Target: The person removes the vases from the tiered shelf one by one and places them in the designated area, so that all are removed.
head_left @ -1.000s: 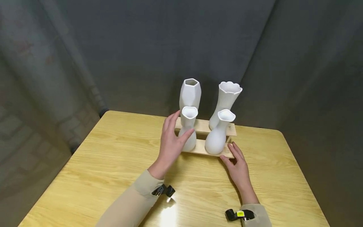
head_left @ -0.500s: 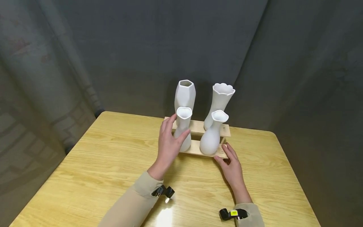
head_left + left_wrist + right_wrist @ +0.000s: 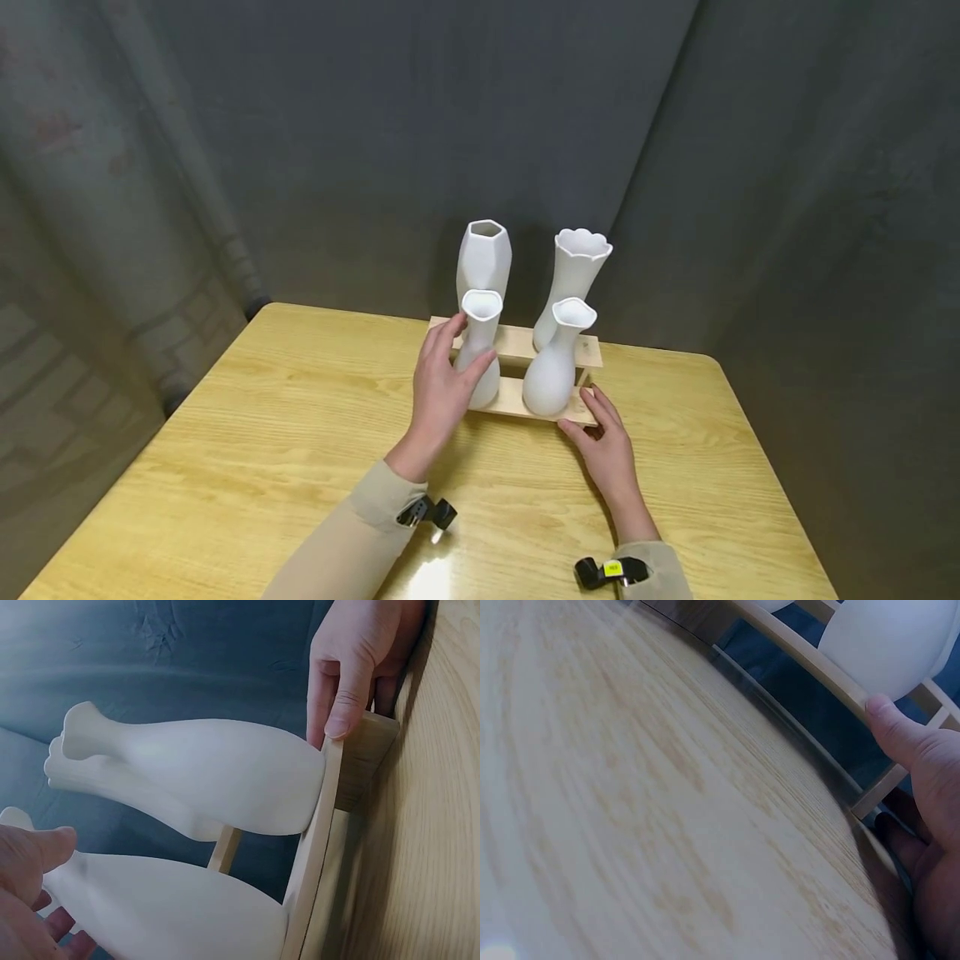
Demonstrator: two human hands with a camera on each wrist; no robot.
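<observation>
Several white vases stand upright on a two-step wooden stand. My left hand is around the front-left vase, thumb on the near side and fingers at its far left. In the left wrist view that thumb lies at the neck of the vase. My right hand grips the right end of the lower step, thumb on its front edge. Close to that hand is the front-right vase, pear-shaped with a wavy rim.
On the upper step, behind, are a faceted vase and a scallop-rimmed vase. The stand rests toward the back of a wooden table. Dark grey curtains hang behind and on both sides.
The head view has shifted, so stand, vases and table all appear farther left and slightly lower. My left fingertips sit a little lower beside the vase neck; my right hand keeps its grip.
</observation>
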